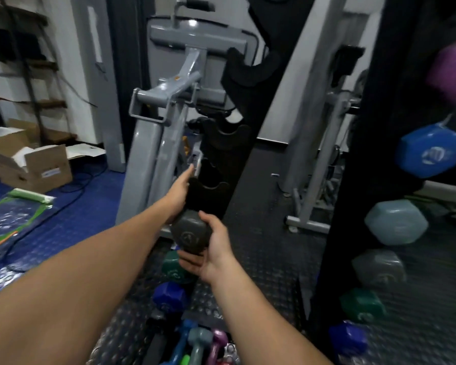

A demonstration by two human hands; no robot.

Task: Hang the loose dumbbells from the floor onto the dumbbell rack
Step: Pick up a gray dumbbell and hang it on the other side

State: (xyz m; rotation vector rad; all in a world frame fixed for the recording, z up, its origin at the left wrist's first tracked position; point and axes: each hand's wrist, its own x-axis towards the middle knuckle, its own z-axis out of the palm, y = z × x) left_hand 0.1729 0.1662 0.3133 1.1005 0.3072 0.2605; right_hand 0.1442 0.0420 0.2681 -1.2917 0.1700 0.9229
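Right hand (216, 243) grips the near end of the dark grey dumbbell (191, 234); left hand (178, 192), fingers extended, touches the far end at a lower cradle of the black rack (221, 164).

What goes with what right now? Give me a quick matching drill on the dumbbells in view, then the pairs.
Things:
1. dark grey dumbbell
2. green dumbbell
3. blue dumbbell
4. purple dumbbell

Places:
A. highest on the right rack
B. gripped by the right hand
C. low down, just under the held one
D. on the right rack, just below the purple one

Pairs: 1-B, 2-C, 3-D, 4-A
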